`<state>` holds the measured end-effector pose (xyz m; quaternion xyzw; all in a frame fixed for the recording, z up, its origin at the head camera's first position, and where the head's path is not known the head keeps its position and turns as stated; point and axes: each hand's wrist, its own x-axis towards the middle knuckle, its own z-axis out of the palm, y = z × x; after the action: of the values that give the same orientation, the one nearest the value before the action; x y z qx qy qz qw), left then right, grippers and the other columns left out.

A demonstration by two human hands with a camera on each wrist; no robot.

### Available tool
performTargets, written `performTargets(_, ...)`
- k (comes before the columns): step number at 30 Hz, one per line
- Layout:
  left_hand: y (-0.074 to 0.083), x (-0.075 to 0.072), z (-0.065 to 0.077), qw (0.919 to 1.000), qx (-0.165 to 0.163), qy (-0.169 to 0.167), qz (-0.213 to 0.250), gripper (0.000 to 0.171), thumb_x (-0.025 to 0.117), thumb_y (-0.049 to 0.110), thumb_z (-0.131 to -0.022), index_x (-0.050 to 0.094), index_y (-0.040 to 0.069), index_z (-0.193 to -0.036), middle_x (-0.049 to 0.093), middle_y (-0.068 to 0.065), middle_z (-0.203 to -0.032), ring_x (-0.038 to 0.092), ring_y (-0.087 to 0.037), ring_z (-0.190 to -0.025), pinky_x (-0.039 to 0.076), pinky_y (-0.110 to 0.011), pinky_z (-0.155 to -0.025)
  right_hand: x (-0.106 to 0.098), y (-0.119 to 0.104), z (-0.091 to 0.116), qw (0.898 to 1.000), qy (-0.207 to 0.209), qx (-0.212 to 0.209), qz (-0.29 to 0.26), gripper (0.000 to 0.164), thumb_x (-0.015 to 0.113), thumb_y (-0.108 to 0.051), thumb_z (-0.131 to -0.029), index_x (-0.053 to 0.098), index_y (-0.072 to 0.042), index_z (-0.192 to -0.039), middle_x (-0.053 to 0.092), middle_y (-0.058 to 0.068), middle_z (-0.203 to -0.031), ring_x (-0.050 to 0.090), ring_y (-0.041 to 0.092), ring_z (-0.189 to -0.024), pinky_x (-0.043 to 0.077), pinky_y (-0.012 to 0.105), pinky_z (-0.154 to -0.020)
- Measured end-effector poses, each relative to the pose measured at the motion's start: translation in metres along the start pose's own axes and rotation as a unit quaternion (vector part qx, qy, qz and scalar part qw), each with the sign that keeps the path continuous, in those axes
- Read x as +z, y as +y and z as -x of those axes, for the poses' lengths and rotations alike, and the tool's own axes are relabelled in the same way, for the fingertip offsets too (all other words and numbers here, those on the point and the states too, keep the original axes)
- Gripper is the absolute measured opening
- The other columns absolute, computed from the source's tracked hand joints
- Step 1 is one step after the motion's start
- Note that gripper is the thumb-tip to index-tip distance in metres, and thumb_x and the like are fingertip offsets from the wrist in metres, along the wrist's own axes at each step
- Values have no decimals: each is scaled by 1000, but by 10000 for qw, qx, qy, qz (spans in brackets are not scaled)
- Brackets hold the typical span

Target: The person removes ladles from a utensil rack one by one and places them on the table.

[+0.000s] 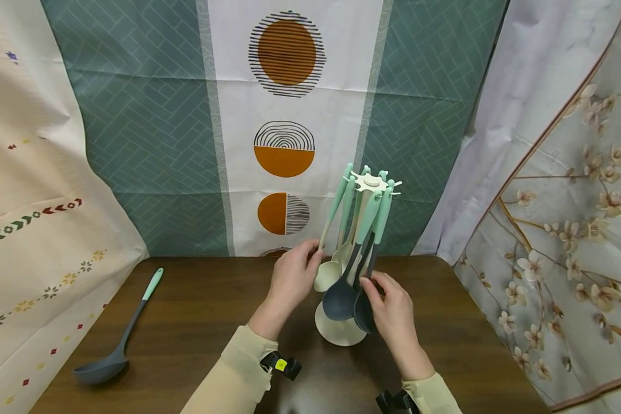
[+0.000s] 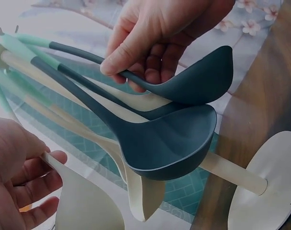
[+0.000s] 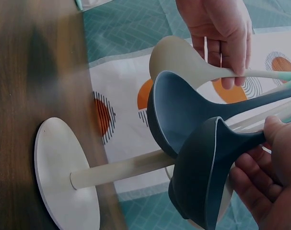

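Note:
A cream rotating-style utensil stand with a hooked top (image 1: 371, 183) and a round base (image 1: 336, 332) holds several mint-handled utensils. My left hand (image 1: 294, 273) pinches the neck of a cream ladle (image 3: 174, 62) on the stand's left side. On the right side, my right hand (image 1: 393, 307) grips the neck of a dark grey ladle (image 3: 195, 167) between thumb and fingers. Another dark ladle (image 2: 169, 143) hangs between the two hands, bowl facing forward. More cream utensils (image 2: 143, 194) hang behind, partly hidden.
A loose dark grey ladle (image 1: 103, 368) with a mint handle tip lies on the brown wooden table (image 1: 202, 322) at the left. A green and white patterned cloth (image 1: 150, 115) hangs behind the table. Floral curtains (image 1: 564, 276) flank the right side.

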<state>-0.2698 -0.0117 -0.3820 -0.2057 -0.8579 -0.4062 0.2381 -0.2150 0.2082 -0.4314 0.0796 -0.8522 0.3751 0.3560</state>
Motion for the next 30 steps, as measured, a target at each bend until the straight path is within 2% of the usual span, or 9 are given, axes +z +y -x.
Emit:
performTargets(11,0,-3,-4,9999,37,100,84,12,72,18,-109,78,14,-119,76,4,-97,64,-21,-78,52,-42,-74,0,1,-4,9999,101,-89,-60,9,84,-14,-100,80,-9,-107,77,3,-98,75,26,-93,62,54,-85)
performTargets(18,-6,-8,11,9991,-321,247,136,9,77,19,-106,79,17,-114,75,7,-93,58,-18,-72,50,-42,-73,0,2,-2,10000,-43,-62,-31,10,84,-14,-99,80,-9,-107,77,4,-98,74,26,-92,62,54,-85)
performTargets(25,-9,-14,22,9984,-440,229,263,6,78,18,-105,77,19,-112,75,8,-94,50,-18,-67,48,-41,-72,-1,2,-4,10000,0,-27,22,10,84,-15,-99,81,-10,-107,77,3,-99,75,25,-92,62,53,-84)
performTargets(30,-15,-18,34,9973,-643,219,285,8,79,19,-104,78,20,-112,75,9,-94,50,-15,-65,48,-40,-71,1,2,-1,10000,-27,7,12,10,84,-15,-99,81,-10,-108,77,3,-99,75,25,-94,61,53,-84)
